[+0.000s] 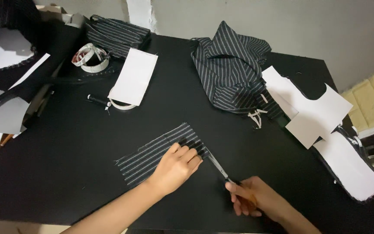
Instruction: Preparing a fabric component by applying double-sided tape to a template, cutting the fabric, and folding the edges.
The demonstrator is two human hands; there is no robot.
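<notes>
Now left hand [176,167] flat on striped fabric strip [152,154]; right hand's [252,199] grip closed around scissors [217,167].

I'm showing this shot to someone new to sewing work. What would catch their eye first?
Front and centre, the left hand presses flat a striped cloth strip while the right hand works scissors at the strip's right end. Behind them, a crumpled striped garment lies at the table's far side, with white paper patterns to its right.
</notes>
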